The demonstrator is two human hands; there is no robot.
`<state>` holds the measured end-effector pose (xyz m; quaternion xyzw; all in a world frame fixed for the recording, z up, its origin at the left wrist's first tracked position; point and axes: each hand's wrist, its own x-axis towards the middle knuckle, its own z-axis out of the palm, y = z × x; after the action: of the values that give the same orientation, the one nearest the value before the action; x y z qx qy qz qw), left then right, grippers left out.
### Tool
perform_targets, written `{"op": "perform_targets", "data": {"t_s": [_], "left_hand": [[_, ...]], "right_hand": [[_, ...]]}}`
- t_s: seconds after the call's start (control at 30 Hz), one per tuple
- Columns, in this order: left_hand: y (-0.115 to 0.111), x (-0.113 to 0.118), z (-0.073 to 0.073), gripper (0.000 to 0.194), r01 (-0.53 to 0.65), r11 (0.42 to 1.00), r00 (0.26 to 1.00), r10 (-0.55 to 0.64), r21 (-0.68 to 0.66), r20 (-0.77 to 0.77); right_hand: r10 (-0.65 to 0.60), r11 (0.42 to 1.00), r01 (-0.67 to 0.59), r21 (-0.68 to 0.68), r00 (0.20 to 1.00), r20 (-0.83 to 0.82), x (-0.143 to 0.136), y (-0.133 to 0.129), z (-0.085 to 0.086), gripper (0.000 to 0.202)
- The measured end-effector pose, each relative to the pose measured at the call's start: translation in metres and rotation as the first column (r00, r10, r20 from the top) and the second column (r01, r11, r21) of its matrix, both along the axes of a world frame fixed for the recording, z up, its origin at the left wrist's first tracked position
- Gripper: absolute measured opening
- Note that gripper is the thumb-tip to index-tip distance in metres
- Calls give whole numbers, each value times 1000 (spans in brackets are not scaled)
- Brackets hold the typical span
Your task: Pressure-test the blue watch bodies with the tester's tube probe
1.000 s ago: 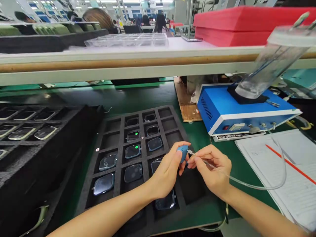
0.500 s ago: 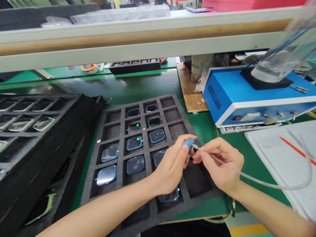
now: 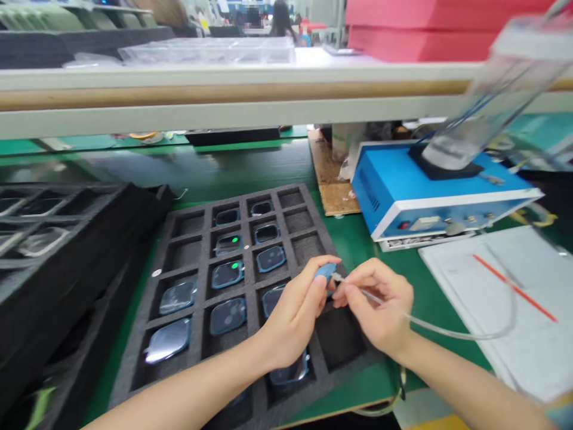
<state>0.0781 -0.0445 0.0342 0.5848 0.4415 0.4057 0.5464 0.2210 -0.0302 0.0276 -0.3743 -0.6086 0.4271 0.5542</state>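
Over the right side of a dark foam tray (image 3: 204, 257), my left hand (image 3: 290, 310) grips a small blue watch case (image 3: 326, 272), seen nearly edge-on. My right hand (image 3: 380, 301) pinches a clear flexible tube (image 3: 465, 335) close to its pale tip. That tip meets the side of the watch case; whether it is inserted cannot be told. The tube loops away to the right. Blue-rimmed watches (image 3: 228, 315) lie face up in several tray compartments, two with a green dot sticker. My left hand hides part of the tray's middle.
Stacked dark foam trays (image 3: 89, 257) with more watches stand at the left. A blue machine (image 3: 430, 197) carrying a clear cylinder (image 3: 465, 131) is at the back right. Papers (image 3: 470, 269) and a red pen (image 3: 514, 286) lie right. A shelf edge (image 3: 224, 116) crosses above.
My view has tilted upward and turned slightly right, so the tray and both hands appear further left and lower. The grips on the watch case and tube look the same.
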Motion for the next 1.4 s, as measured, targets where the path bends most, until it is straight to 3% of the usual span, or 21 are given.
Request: {"op": "perform_targets", "data": {"t_s": [0.27,1.4], "left_hand": [[1,0,1,44,-31,997,995,25,-70,-92],[0,1,1,44,-56,998,991,53,-28,-120]], "right_hand": [[43,997,-46,-57,997,-63,-1,5,-4,10],[44,992,-56,-116,994,-102,-4,5,-3,9]]}}
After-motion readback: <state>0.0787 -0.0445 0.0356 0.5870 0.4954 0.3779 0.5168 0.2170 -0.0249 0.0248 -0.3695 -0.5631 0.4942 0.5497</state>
